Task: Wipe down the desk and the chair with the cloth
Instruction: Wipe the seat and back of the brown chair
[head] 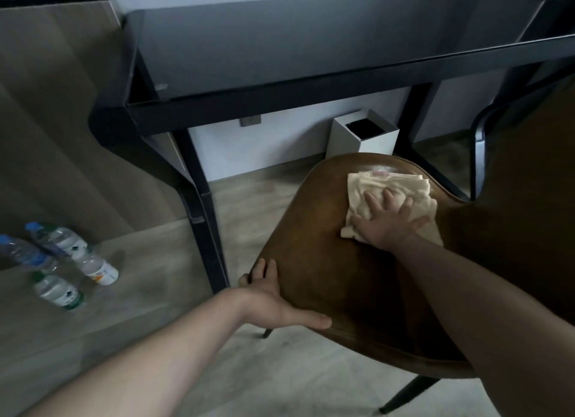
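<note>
A brown leather chair point(326, 245) stands in front of a black glass-topped desk point(280, 52). A cream cloth point(385, 183) lies crumpled on the far part of the seat. My right hand point(385, 220) presses flat on the cloth with fingers spread. My left hand point(273, 301) grips the seat's left edge, thumb on top and fingers curled around the rim. The chair's backrest rises dark at the right.
A white square bin point(364, 136) stands under the desk against the wall. Several plastic water bottles point(62, 261) lie on the wooden floor at the left. The desk's black legs point(202, 217) stand just left of the chair.
</note>
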A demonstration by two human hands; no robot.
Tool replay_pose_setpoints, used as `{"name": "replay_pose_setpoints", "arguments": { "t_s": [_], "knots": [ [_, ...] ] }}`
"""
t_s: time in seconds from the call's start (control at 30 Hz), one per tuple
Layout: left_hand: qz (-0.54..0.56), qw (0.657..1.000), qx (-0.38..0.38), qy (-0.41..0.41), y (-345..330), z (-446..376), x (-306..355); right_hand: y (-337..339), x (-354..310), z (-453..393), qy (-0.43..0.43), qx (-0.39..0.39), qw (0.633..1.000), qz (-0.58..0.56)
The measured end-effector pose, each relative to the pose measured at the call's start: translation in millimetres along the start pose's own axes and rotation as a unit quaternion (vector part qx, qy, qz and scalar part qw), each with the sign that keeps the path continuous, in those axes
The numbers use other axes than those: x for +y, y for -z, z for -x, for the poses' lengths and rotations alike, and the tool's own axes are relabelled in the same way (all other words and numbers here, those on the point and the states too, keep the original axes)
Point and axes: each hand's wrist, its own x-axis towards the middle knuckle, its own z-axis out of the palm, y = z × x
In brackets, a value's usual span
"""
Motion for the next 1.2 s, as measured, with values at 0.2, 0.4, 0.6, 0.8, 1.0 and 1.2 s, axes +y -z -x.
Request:
{"name": "replay_pose_setpoints", "arguments": {
  "t_s": [0.2, 0.4, 0.6, 0.8, 1.0, 1.2],
  "knots": [
    [-0.023, 1.000, -0.007, -0.004, 5, 0, 5, -7, 3, 18, 0.032, -0.014, 0.999, 0.032],
    [0.025, 1.000, -0.010, -0.001, 7, 9, 7, -22, 1, 109, 0.101, -0.057, 0.993, 0.008],
    [0.058, 0.998, 0.004, 0.002, 4, 28, 9, -26, 14, 181, 0.088, -0.095, 0.991, -0.013],
    [0.072, 0.997, 0.008, -0.004, 1, 26, 7, -31, 24, 202, 0.074, -0.108, 0.991, 0.001],
    [0.070, 0.997, 0.000, -0.014, 1, 23, 6, -36, 6, 167, -0.001, -0.075, 0.997, -0.035],
    [0.058, 0.998, 0.009, -0.001, 1, 6, 1, -36, 2, 107, -0.034, -0.036, 0.996, -0.069]
  ]
}}
